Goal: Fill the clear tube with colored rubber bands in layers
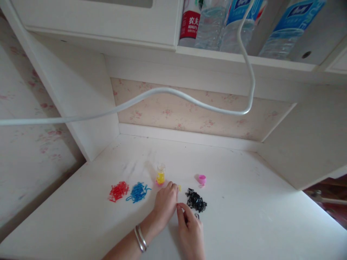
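My left hand (166, 200) is closed, fingers bent down near the white desktop, with two silver bangles (141, 238) on its wrist. Thumb and forefinger of my right hand (189, 227) pinch together beside it; whatever lies between the fingers of either hand is too small to make out. A bit of yellow (179, 187) shows just past my left fingers. Behind that hand stands a small clear bottle (161, 173) with yellow pieces inside and pink at its base. To the right of my hands lies a pile of black rubber bands (196, 200).
Left of my hands are piles of blue rubber bands (138, 192) and red rubber bands (118, 191). A small pink cap (202, 180) stands behind the black pile. A white cable (168, 91) hangs across the view. Water bottles (211, 25) stand on the shelf above the desk (244, 220).
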Demonstrator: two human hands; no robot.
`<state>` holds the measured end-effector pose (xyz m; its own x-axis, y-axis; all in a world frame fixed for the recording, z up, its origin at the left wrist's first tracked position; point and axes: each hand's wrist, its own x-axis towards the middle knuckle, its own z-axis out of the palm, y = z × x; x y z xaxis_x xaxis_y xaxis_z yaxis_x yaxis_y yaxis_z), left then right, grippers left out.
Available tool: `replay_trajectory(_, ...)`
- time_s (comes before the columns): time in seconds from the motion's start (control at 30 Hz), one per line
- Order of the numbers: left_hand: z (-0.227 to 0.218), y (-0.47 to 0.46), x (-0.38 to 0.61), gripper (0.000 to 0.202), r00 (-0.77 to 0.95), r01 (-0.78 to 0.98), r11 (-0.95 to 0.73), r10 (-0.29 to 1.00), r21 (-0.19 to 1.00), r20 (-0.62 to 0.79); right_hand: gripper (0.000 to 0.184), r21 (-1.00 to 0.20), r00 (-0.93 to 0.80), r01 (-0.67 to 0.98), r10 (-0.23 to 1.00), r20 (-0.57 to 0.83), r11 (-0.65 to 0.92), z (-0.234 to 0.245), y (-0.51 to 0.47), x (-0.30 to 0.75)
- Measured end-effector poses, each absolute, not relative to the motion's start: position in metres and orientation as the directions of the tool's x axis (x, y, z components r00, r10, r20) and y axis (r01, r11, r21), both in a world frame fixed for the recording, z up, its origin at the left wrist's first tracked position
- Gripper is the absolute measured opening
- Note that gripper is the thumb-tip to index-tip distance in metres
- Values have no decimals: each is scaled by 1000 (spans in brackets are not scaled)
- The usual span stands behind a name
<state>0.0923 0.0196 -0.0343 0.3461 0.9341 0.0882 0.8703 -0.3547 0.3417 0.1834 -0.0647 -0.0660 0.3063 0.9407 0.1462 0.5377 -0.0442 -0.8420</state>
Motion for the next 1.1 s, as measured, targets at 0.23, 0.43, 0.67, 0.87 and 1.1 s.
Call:
replay_trajectory(0.23, 2, 10, 68, 25, 270, 709, -382, 924, 594, 272, 41, -661, 271, 736, 958, 91, -145, -62, -52, 182)
replay_trajectory(0.43, 41, 30, 35, 28, 94, 560, -385, 909, 733, 406, 55, -363, 218, 890, 957, -190, -275, -33, -20, 181)
replay_trajectory(0.67, 46, 52, 20, 24, 71, 651, -354, 909, 671, 411, 33, -378, 218, 897, 973, -69, -228, -43, -26, 180)
replay_trajectory(0.87, 43, 50, 24, 24, 71, 702, -308, 927, 642, 368, 31, -398, 208, 895, 978, -25, -201, -49, -31, 181)
replay_trajectory(1.1, 41, 39, 12, 29, 48, 607, -289, 943, 740, 330, 36, -522, 215, 840, 974, 72, -147, -54, -36, 180)
